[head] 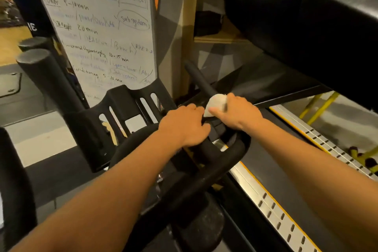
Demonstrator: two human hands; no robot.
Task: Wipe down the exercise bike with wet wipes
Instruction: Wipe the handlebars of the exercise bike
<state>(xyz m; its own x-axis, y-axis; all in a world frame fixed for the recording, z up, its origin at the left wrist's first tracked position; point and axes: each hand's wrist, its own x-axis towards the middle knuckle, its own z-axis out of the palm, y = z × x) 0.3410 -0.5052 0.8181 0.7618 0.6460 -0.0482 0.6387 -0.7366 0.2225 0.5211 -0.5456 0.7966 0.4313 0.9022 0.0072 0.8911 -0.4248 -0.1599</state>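
Right hand (235, 111) grips a wet wipe (215, 104) round the bike handlebar (201, 80); left hand (185, 127) clasps the bar, steadying; the forward stretch looks next.

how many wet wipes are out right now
1. The wet wipe is in the right hand's grip, against the black handlebar. The left hand holds the handlebar beside it; another wipe under it could be hidden.

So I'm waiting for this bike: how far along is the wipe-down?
Done: nothing reads as clearly wiped; no wet sheen shows anywhere. In hand: the right hand holds a wipe around the right prong of the handlebar, while the left hand grips the handlebar's middle. Left: probably the left grip, the holder and the rest of the bike, so likely early on.
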